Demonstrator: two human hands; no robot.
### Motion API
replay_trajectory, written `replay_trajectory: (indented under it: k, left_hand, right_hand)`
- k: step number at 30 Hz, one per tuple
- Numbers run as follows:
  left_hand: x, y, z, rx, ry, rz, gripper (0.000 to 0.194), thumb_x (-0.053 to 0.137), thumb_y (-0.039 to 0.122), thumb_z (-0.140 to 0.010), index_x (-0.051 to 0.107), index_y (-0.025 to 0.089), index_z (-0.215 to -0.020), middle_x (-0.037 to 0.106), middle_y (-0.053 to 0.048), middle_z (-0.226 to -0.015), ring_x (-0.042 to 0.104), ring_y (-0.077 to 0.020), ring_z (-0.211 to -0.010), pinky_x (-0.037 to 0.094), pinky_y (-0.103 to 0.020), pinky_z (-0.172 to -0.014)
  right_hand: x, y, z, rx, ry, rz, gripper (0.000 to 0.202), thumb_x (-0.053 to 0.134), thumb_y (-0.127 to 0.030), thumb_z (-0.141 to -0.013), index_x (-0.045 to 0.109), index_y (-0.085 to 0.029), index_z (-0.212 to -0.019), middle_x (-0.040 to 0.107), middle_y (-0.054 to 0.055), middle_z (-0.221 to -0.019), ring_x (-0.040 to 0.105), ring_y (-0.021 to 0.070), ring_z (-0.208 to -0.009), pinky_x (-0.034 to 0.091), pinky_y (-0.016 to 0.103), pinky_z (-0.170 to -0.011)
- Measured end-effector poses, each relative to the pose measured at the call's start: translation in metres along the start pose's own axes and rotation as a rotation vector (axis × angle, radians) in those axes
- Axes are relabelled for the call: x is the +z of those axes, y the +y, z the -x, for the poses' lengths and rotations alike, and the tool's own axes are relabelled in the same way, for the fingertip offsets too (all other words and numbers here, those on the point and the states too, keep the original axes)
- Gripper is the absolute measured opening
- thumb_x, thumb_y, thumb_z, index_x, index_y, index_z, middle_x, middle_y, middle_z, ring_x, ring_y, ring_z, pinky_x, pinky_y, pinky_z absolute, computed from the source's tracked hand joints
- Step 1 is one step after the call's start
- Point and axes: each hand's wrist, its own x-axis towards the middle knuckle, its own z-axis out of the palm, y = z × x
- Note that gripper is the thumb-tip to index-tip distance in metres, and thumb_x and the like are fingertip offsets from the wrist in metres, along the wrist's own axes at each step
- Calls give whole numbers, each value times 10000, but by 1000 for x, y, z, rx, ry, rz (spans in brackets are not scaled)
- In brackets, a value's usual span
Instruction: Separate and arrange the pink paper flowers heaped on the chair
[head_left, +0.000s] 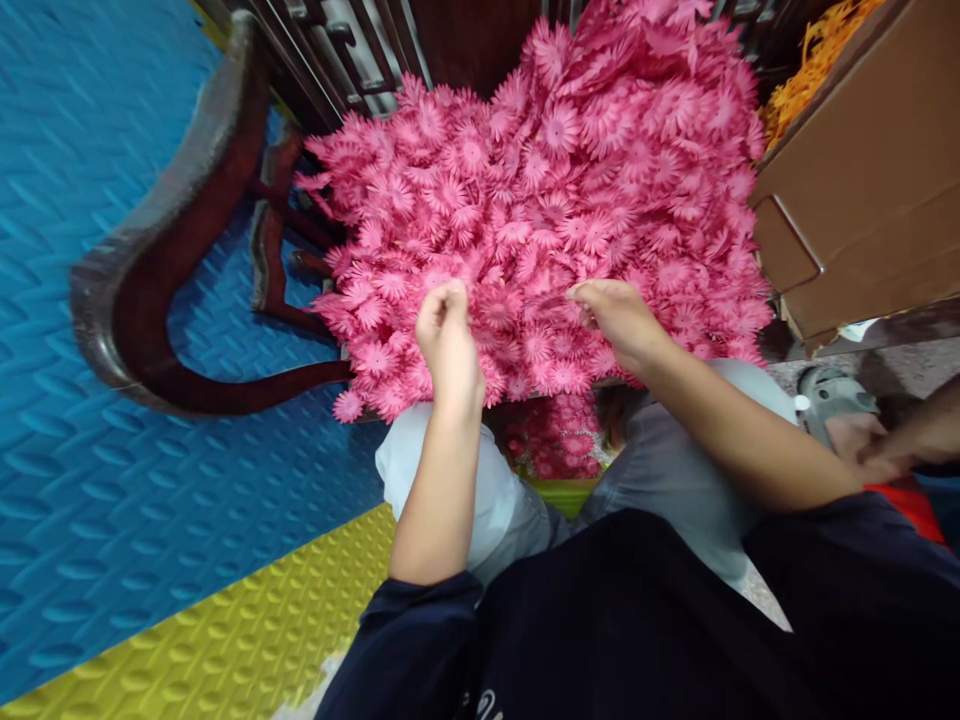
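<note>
A thick heap of pink artificial flowers (pixel 525 220) with narrow, pointed petals covers the surface before me. My left hand (pixel 448 335) hovers over the heap's near side, its fingers closed in a pinch. To its right, my right hand (pixel 619 318) is pinched too, fingertips pointing left. The two hands are apart, with pink petals showing behind the gap. Whatever the fingertips hold is too small or blurred to make out. More pink flowers (pixel 562 440) lie lower down, between my knees.
A dark wooden curved armrest (pixel 127 330) stands on the left above blue textured matting (pixel 45 420) with a yellow strip (pixel 277 600). At right is a cardboard box (pixel 870 190) beside orange strands (pixel 814 75). Another person's arm (pixel 922 430) enters near a grey shoe (pixel 832 390).
</note>
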Motion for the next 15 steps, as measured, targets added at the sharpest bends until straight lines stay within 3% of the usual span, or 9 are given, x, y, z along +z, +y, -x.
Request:
replay_trajectory:
  k: [4,7,10,13,15]
  left_hand:
    - [-16,-8,-17,-59,211,-11,452,503,663,-782,508,226,-897,456,11,-718,411,-93,-597,334,-245,-581]
    - [-16,-10,-17,-174,234,58,468,464,655,-807,492,240,-1021,516,-13,-812,457,-100,-623,335,-256,-588]
    - [-3,-5,-4,-193,57,71,336,617,518,-764,546,227,-917,555,-4,-808,475,-94,-628,359,-247,-608]
    - [11,3,12,-92,-234,-21,173,689,356,-739,608,206,-769,593,9,-751,514,-100,-679,409,-239,-674]
    - [16,7,19,-34,-355,-107,127,705,301,-731,634,197,-713,596,13,-706,517,-101,-673,417,-241,-686]
  right_hand:
    - [-1,1,1,-32,-60,-9,139,590,-196,-723,590,-180,-585,466,-51,-502,365,68,-491,281,250,-533]
    - [1,3,2,-56,-109,7,150,595,-209,-721,595,-180,-574,462,-51,-493,364,69,-493,276,253,-534]
    - [3,2,4,-65,-125,39,151,587,-205,-724,604,-177,-577,465,-54,-491,370,66,-500,283,250,-545]
    - [4,0,5,-76,-145,28,95,608,-207,-695,631,-174,-608,527,-50,-539,405,62,-527,313,242,-564]
    - [5,-2,7,-92,-171,-6,70,626,-220,-670,640,-172,-621,577,-43,-593,428,60,-550,332,237,-578]
